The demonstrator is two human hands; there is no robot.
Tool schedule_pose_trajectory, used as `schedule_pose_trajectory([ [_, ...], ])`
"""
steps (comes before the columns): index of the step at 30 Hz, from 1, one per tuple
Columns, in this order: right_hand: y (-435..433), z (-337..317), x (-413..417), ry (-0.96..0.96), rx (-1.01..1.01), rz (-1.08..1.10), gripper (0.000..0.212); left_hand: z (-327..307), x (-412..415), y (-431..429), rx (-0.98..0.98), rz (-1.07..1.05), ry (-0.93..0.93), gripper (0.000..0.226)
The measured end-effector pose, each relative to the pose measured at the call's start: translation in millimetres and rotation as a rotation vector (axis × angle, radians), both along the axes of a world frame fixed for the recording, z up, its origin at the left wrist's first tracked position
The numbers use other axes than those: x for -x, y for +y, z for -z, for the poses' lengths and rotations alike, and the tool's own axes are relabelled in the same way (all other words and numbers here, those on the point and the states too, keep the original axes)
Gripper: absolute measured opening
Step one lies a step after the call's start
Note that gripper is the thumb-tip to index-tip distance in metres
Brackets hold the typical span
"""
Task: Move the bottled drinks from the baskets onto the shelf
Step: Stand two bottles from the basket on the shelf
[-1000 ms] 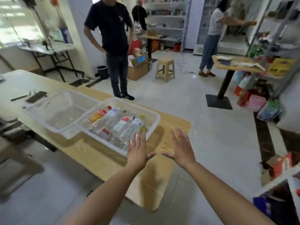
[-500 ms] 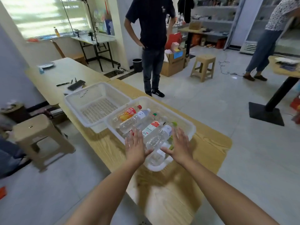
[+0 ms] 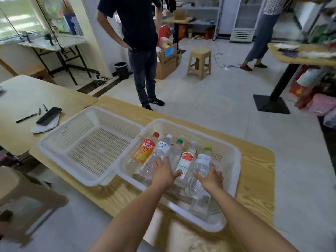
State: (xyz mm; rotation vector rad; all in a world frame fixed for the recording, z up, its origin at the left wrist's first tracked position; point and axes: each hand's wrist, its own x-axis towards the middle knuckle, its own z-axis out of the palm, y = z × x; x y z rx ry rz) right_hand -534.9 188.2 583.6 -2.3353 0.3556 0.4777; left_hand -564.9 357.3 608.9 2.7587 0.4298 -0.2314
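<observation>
Reaching into the right basket (image 3: 216, 225) at the lower centre of the frame, both hands are on bottles lying there. The right hand (image 3: 209, 178) is wrapped round the green-capped clear bottle (image 3: 202, 161), thumb on one side and fingers on the other, a close hold low on its body. That bottle lies among the others and does not appear lifted. The left hand (image 3: 163, 171) lies over the white-capped clear bottle (image 3: 160, 153), fingers curved across it and thumb spread toward the red-labelled bottle (image 3: 186, 160); whether this hold is closed cannot be determined. The same basket also holds an orange-labelled bottle (image 3: 145, 151) at its left side and further clear bottles (image 3: 198, 202) underneath at the near end. The left basket (image 3: 54, 142), at centre left and touching the right one, shows no bottles. Both stand on the wooden table (image 3: 254, 179). Stocked racking (image 3: 321, 35) shows blurred at the upper right edge, well apart from the table; no bottled drink can be made out on it. Assessment: one basket needs no further work, the other is near full. The step in hand is a two-handed pickup, and nearly all the carrying and shelving remains.
</observation>
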Motion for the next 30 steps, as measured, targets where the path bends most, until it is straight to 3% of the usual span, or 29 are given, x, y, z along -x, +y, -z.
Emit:
schedule_pose_trajectory([
  [4, 7, 21, -3, 0.169, -0.205, 0.173, 0.101, 1, -11, 6, 0.031, 0.000, 0.065, 0.083],
  [7, 4, 48, -11, 0.195, -0.253, 0.213, 0.103, -3, -16, 5, 0.025, -0.005, 0.090, 0.071],
  [10, 8, 20, -6, 0.200, -0.244, 0.212, 0.069, -3, -24, 8, 0.142, -0.090, 0.113, 0.053],
  [14, -1, 5, -1, 0.217, -0.240, 0.274, 0.041, -4, -24, -1, 0.241, -0.217, 0.136, 0.067],
  [16, -8, 5, -2, 0.230, -0.255, 0.293, 0.039, -4, -18, -10, 0.344, -0.256, 0.121, 0.072],
  [19, -14, 3, -4, 0.263, -0.263, 0.287, 0.053, 3, -16, -11, 0.592, -0.318, 0.114, 0.076],
  [22, -17, 1, -6, 0.292, -0.271, 0.268, 0.043, 2, -19, -4, 0.771, -0.456, 0.108, 0.076],
  [24, -18, 0, -5, 0.301, -0.296, 0.276, 0.034, 1, -21, -3, 0.698, -0.466, 0.094, 0.075],
  [27, -17, -4, -3, 0.298, -0.345, 0.280, 0.040, -3, -20, -12, 0.360, -0.288, 0.048, 0.081],
  [30, -15, -6, -1, 0.285, -0.363, 0.301, 0.048, -2, -21, -26, 0.419, -0.196, -0.015, 0.084],
])
